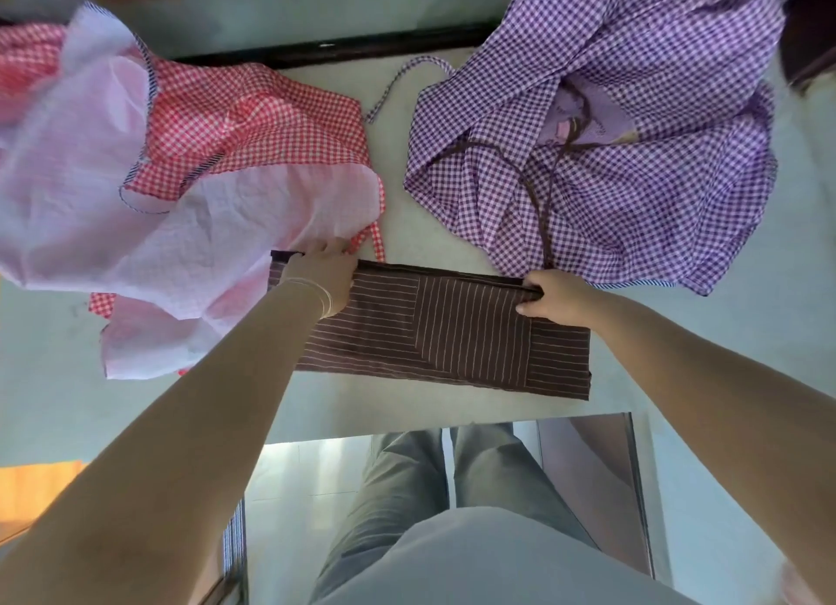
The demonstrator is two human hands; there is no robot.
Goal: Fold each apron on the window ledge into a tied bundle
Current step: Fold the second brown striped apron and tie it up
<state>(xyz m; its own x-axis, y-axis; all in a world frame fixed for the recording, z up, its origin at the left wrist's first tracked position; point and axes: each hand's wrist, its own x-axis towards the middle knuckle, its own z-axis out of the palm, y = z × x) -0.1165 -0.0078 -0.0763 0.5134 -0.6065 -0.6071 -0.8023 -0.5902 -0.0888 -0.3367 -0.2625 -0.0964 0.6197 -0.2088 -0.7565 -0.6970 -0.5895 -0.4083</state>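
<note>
Brown striped apron is lying folded flat mid-ledge. Right hand is pinching its 12 o'clock edge; left hand is resting on the 10 o'clock corner, fingertips hidden, grip unclear. Red and purple gingham aprons are getting cropped by the frame.

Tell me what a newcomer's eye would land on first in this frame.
Probably the dark brown pinstriped apron, folded into a flat rectangle at the centre of the pale ledge, with the left hand resting on its far left corner and the right hand gripping its far edge. Flanking it lie a crumpled red-and-white gingham apron on the left and a purple gingham apron on the right.
</note>
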